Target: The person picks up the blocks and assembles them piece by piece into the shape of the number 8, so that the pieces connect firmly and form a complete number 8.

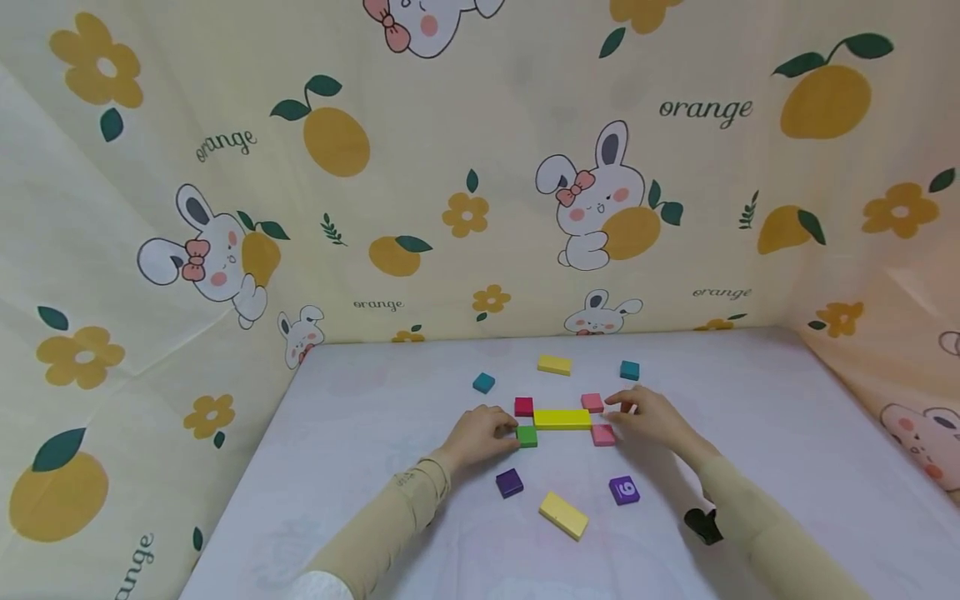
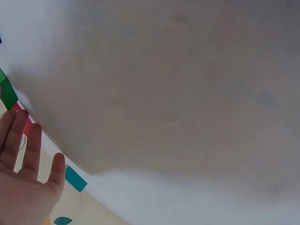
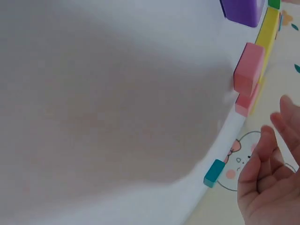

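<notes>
My left hand (image 1: 480,437) is at the left end of a long yellow block (image 1: 562,419), thumb and finger pinching the near-left green block (image 1: 527,437). In the left wrist view, that green block (image 2: 8,95) shows at the edge beside the outstretched fingers (image 2: 33,150). A red block (image 1: 523,407) sits just behind the green one. On the right, my right hand (image 1: 648,414) hovers beside two pink blocks (image 1: 603,435), one at each right corner of the yellow block. Its fingers are loosely bent and hold nothing; the right wrist view shows them apart from the pink block (image 3: 248,69).
Around the middle group lie teal blocks (image 1: 483,382) at the back left and back right (image 1: 629,370), a pale yellow block (image 1: 554,365) behind, another (image 1: 563,516) in front, and purple blocks (image 1: 509,483) at the front left and front right (image 1: 624,490). A printed cloth backdrop (image 1: 465,125) borders the white table (image 1: 337,417).
</notes>
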`<action>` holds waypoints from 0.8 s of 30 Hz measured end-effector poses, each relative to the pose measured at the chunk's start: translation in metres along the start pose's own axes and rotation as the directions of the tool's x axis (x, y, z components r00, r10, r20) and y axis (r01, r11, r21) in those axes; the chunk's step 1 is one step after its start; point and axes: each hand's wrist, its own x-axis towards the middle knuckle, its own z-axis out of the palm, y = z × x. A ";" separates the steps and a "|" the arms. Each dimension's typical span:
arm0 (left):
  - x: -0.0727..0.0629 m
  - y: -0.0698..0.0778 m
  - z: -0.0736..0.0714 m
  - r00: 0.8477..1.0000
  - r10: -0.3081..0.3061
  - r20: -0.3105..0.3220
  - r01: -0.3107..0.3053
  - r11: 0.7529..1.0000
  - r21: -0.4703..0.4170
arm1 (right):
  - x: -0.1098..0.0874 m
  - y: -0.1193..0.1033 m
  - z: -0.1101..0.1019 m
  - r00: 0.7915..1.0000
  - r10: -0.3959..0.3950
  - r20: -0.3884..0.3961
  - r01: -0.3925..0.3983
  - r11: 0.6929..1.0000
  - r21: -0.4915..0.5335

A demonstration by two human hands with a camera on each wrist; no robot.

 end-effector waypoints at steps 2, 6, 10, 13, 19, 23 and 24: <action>0.000 0.000 0.000 1.000 -0.002 -0.003 0.002 1.000 0.003 | -0.007 0.002 0.000 1.000 -0.019 0.018 0.018 1.000 0.019; -0.001 0.001 0.000 1.000 0.002 -0.014 -0.002 1.000 0.003 | -0.022 0.008 0.002 0.996 -0.039 0.075 0.035 0.998 0.057; -0.003 0.002 -0.001 1.000 0.010 -0.026 -0.010 1.000 0.001 | -0.036 0.011 0.004 0.987 -0.082 0.139 0.069 0.993 0.095; -0.004 0.003 -0.002 1.000 0.005 -0.021 -0.005 1.000 -0.004 | -0.045 0.013 0.004 0.979 -0.106 0.174 0.086 0.989 0.117; -0.003 0.003 -0.002 1.000 -0.006 -0.005 0.006 1.000 -0.009 | -0.058 0.017 0.005 0.962 -0.132 0.240 0.094 0.982 0.164; -0.002 0.002 -0.001 1.000 -0.005 -0.006 0.005 1.000 -0.005 | -0.063 0.018 0.006 0.954 -0.140 0.264 0.095 0.980 0.177; -0.003 0.002 -0.001 1.000 -0.005 -0.006 0.004 1.000 -0.006 | -0.064 0.019 0.006 0.954 -0.140 0.266 0.095 0.980 0.175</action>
